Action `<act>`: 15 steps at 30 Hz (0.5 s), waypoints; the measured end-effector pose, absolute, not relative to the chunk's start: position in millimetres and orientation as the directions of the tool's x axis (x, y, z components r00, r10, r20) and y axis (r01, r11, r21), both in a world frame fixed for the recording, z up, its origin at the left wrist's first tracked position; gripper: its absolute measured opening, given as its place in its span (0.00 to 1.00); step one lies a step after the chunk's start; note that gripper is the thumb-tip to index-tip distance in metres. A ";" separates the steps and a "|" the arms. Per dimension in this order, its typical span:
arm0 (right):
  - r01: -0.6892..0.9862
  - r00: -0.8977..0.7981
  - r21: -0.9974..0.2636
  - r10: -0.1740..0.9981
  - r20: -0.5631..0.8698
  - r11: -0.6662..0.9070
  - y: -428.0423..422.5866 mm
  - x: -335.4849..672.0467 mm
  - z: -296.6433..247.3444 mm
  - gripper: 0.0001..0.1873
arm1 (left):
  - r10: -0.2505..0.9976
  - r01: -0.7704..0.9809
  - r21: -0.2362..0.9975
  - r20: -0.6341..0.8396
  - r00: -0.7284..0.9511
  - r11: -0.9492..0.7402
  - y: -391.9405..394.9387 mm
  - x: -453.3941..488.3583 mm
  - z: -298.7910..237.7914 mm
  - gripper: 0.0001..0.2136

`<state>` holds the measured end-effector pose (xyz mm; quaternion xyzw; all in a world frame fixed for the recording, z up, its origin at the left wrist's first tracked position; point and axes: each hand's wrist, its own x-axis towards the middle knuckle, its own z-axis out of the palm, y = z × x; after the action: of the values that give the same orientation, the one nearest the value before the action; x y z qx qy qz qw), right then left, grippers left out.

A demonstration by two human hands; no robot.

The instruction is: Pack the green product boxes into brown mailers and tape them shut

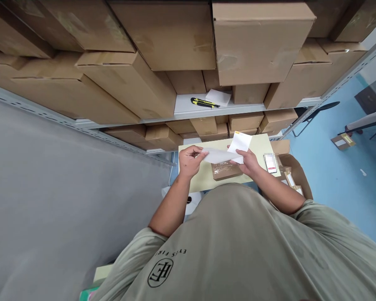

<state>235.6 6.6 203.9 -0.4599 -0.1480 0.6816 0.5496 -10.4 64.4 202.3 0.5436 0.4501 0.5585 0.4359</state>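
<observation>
Above the table, my left hand [190, 161] pinches the left end of a white paper sheet [217, 155] between thumb and fingers. My right hand [248, 162] grips the right end of that sheet. A second white piece of paper [240, 141], with a small orange mark at its top, sticks up by the right fingers; whether both are one folded sheet, I cannot tell. Beneath the paper lies a cardboard box [224, 170] with shiny clear tape on top, partly hidden by the sheet and my right hand.
The pale yellow table [200, 180] stands below a shelf [184, 104] packed with cartons. A yellow and black utility knife [204, 103] and a white paper stack [218, 97] lie on the shelf. Right of my hand is a phone [270, 163], beside an open carton [301, 173] holding small boxes.
</observation>
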 end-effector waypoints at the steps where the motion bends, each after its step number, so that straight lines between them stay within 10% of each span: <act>1: -0.618 0.047 -0.704 0.878 -0.476 -0.349 8.0 236.4 203.6 0.27 | 0.981 -0.005 0.983 0.186 -0.053 -0.186 63.9 -9.1 201.3 0.25; 11: -0.588 0.128 -0.775 0.920 -0.371 -0.231 20.7 245.3 192.6 0.33 | 0.929 -0.039 0.958 0.284 0.238 -0.284 64.4 -13.0 219.6 0.17; 15: -0.561 0.204 -0.820 0.940 -0.274 -0.117 27.8 247.2 189.7 0.35 | 0.928 -0.122 0.990 0.107 0.356 -0.067 70.3 -15.2 228.1 0.25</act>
<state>247.2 27.8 189.7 -0.4522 -0.2097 0.5949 0.6306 -15.2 70.3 228.1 0.5774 0.3489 0.4474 0.5871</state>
